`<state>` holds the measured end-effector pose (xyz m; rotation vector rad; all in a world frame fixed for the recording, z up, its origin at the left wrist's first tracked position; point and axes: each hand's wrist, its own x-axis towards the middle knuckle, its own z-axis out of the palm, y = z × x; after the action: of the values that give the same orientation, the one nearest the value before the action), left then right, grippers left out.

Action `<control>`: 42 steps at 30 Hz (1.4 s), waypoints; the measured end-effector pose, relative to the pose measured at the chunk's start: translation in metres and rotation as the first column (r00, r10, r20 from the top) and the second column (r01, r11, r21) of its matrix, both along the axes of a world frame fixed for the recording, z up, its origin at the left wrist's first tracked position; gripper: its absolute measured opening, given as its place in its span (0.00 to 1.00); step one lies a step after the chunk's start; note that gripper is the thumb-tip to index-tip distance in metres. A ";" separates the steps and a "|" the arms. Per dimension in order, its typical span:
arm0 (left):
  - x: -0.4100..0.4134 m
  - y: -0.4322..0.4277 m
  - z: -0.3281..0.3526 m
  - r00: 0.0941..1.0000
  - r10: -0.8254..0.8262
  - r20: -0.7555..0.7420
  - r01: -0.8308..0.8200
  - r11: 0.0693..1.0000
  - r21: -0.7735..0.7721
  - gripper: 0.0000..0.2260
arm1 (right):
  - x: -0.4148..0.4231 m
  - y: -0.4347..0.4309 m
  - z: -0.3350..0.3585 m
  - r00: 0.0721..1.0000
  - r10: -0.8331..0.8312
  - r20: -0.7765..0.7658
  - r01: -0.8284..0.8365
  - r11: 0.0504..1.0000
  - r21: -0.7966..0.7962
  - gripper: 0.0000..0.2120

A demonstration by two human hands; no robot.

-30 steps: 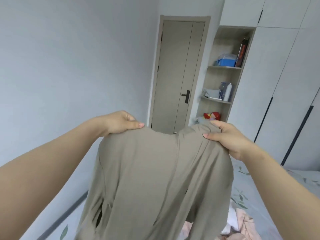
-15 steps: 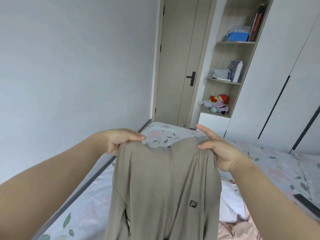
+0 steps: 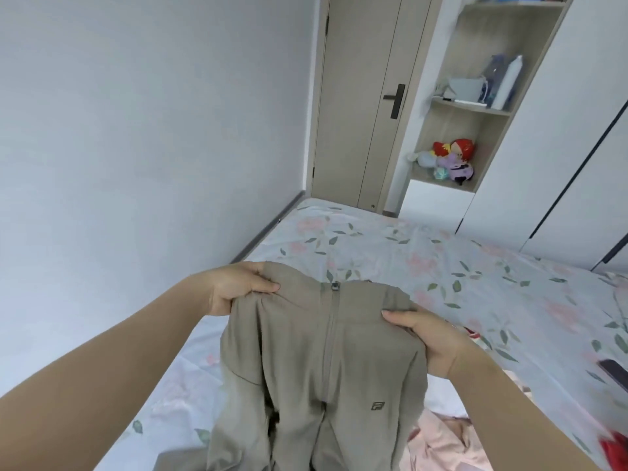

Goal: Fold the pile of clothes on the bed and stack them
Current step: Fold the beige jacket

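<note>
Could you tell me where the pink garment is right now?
Head view, lower right: the pink garment lies on the bed, beside the held jacket.

the bed [image 3: 373, 246], covered by a pale blue sheet printed with pink flowers and green leaves, reaches back to the wall and the door. at its near right lie a crumpled pale pink garment [image 3: 441, 443] and, touching its far side, a white cloth [image 3: 441, 397]. a bright red fabric piece [image 3: 615, 448] and a dark flat object [image 3: 615, 370] lie at the right edge, both cut off.
</note>
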<state>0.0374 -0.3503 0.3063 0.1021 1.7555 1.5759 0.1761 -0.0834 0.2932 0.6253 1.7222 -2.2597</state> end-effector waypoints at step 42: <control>-0.152 0.057 -0.416 0.726 -0.687 -0.034 0.333 0.395 -0.856 0.30 | -0.202 -0.040 -0.384 0.767 0.115 0.631 -0.546 0.635 0.547 0.34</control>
<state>-0.1147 -0.2937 -0.1099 0.5027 2.2885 0.1608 -0.0261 -0.1239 -0.0912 0.8677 2.1110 -0.9295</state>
